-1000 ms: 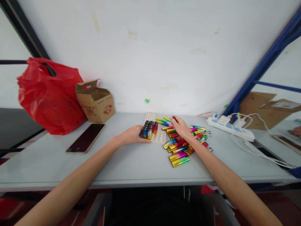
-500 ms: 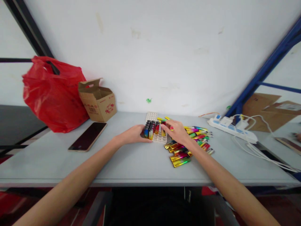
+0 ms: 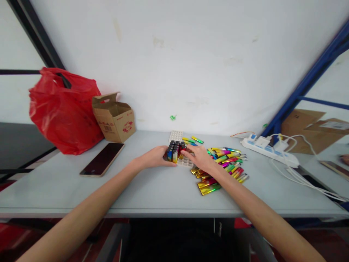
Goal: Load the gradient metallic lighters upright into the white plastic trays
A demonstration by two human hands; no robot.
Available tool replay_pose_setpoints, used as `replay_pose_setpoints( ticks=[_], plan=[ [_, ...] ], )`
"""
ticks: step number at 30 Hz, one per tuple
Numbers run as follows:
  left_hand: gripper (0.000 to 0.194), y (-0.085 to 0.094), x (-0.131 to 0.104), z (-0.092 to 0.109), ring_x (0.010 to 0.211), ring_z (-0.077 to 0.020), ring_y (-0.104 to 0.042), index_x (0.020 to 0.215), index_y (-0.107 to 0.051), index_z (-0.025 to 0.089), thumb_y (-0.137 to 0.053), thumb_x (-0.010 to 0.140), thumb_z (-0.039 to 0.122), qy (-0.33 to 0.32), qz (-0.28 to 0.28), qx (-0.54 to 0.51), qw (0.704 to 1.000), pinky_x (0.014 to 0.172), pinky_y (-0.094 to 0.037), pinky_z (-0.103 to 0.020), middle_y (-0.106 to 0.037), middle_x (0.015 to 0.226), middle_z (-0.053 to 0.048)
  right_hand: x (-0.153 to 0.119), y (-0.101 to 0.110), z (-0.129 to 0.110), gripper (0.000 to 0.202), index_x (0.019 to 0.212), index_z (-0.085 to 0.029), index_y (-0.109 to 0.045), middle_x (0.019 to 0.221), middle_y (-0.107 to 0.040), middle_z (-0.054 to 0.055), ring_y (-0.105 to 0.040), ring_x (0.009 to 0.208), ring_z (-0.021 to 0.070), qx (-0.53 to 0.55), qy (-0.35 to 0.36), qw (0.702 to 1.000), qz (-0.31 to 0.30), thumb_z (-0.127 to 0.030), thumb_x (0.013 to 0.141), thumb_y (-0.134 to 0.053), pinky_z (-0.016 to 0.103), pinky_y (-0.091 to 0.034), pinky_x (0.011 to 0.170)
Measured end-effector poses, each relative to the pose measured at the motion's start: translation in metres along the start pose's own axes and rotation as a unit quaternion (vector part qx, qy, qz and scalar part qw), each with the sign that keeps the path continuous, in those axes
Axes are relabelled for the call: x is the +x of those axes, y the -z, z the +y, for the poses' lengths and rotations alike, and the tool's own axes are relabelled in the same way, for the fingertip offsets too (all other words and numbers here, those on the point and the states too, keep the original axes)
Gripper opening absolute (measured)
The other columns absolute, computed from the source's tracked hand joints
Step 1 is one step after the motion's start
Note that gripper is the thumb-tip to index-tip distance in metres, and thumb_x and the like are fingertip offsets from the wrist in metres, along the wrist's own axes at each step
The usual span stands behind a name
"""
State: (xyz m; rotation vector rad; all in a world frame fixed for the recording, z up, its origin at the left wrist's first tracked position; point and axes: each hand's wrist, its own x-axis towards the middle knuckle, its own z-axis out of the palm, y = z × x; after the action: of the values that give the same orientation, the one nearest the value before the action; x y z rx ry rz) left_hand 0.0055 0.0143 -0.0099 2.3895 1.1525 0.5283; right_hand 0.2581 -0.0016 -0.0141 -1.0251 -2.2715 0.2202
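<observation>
1. Phone (image 3: 102, 160) lies toward the left end of the desk (image 3: 152, 194)
2. Left hand (image 3: 155, 157), thumb and fingers apart, cups the left side of the upright lighters (image 3: 173, 151)
3. Those stand in a white tray (image 3: 187, 163) nearer the desk's back edge
4. Right hand (image 3: 200, 156) pinches a red lighter (image 3: 182, 147) beside them
5. Loose lighters (image 3: 225, 159) lie right of the tray

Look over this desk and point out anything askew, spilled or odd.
The loose lighters lie heaped at mixed angles, untidy beside the upright lighters standing close together at the left hand. A green mark also looks odd, bright against the white wall. I see nothing spilled.
</observation>
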Motion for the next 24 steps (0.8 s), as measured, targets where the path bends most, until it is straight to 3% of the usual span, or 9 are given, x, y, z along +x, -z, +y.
replay_pose_setpoints(
  ticks=[6, 11, 14, 16, 18, 21, 24],
  plan=[
    [0.062, 0.000, 0.000, 0.000, 0.093, -0.0296, -0.070, 0.107, -0.071, 0.022, -0.080, 0.065, 0.068, 0.000, 0.000, -0.002, 1.000, 0.079, -0.052, -0.033, -0.077, 0.098, -0.007, 0.005, 0.000, 0.002, 0.031, 0.086, -0.022, -0.067, 0.078, -0.071, 0.008, -0.065, 0.074, 0.0246, -0.111, 0.025, 0.993, -0.024, -0.044, 0.103, -0.054, 0.040, -0.046, 0.078],
    [0.062, 0.000, -0.001, 0.001, 0.093, -0.0285, -0.070, 0.109, -0.070, 0.022, -0.077, 0.069, 0.068, -0.004, -0.008, 0.006, 1.000, 0.080, -0.052, -0.032, -0.076, 0.102, -0.007, -0.014, 0.031, -0.018, 0.025, 0.101, -0.023, -0.069, 0.098, -0.075, 0.009, -0.069, 0.093, 0.0260, -0.094, 0.012, 0.995, 0.026, -0.042, 0.103, -0.054, 0.043, -0.047, 0.092],
    [0.064, 0.000, 0.000, 0.001, 0.092, -0.0279, -0.070, 0.109, -0.070, 0.021, -0.077, 0.069, 0.069, -0.002, -0.006, 0.006, 1.000, 0.080, -0.052, -0.032, -0.076, 0.103, -0.007, -0.062, 0.054, -0.059, 0.025, 0.106, -0.022, -0.067, 0.105, -0.074, 0.008, -0.067, 0.098, 0.0223, -0.039, 0.041, 0.998, 0.034, -0.034, 0.107, -0.045, 0.037, -0.050, 0.090],
    [0.065, -0.001, 0.000, 0.001, 0.091, -0.0275, -0.069, 0.108, -0.070, 0.020, -0.077, 0.067, 0.070, 0.005, 0.000, 0.012, 1.000, 0.080, -0.052, -0.032, -0.076, 0.102, -0.007, -0.105, 0.061, -0.090, 0.023, 0.105, -0.021, -0.067, 0.097, -0.073, 0.006, -0.067, 0.093, 0.0196, -0.011, 0.086, 0.996, -0.015, -0.030, 0.107, -0.047, 0.032, -0.051, 0.087],
    [0.067, -0.001, 0.000, 0.001, 0.090, -0.0273, -0.069, 0.107, -0.070, 0.019, -0.077, 0.066, 0.071, 0.014, 0.003, 0.021, 1.000, 0.080, -0.051, -0.032, -0.076, 0.100, -0.007, -0.149, 0.055, -0.111, 0.021, 0.093, -0.023, -0.067, 0.084, -0.071, 0.001, -0.067, 0.077, 0.0154, -0.004, 0.069, 0.993, -0.097, -0.027, 0.105, -0.050, 0.026, -0.052, 0.078],
    [0.067, 0.000, 0.000, 0.001, 0.089, -0.0275, -0.069, 0.105, -0.070, 0.019, -0.077, 0.065, 0.072, 0.020, 0.002, 0.024, 1.000, 0.078, -0.051, -0.032, -0.076, 0.098, -0.007, -0.211, 0.029, -0.103, 0.024, 0.086, -0.023, -0.068, 0.080, -0.073, 0.001, -0.069, 0.071, 0.0158, -0.088, -0.032, 0.989, -0.117, -0.025, 0.103, -0.051, 0.024, -0.053, 0.068],
    [0.067, 0.000, -0.001, 0.001, 0.088, -0.0273, -0.069, 0.105, -0.069, 0.019, -0.076, 0.066, 0.073, 0.017, 0.001, 0.018, 1.000, 0.077, -0.051, -0.032, -0.076, 0.098, -0.006, -0.254, 0.000, -0.058, 0.023, 0.101, -0.024, -0.073, 0.095, -0.078, 0.006, -0.073, 0.081, 0.0202, -0.168, -0.080, 0.977, -0.108, -0.020, 0.099, -0.051, 0.027, -0.057, 0.073]
  ],
)
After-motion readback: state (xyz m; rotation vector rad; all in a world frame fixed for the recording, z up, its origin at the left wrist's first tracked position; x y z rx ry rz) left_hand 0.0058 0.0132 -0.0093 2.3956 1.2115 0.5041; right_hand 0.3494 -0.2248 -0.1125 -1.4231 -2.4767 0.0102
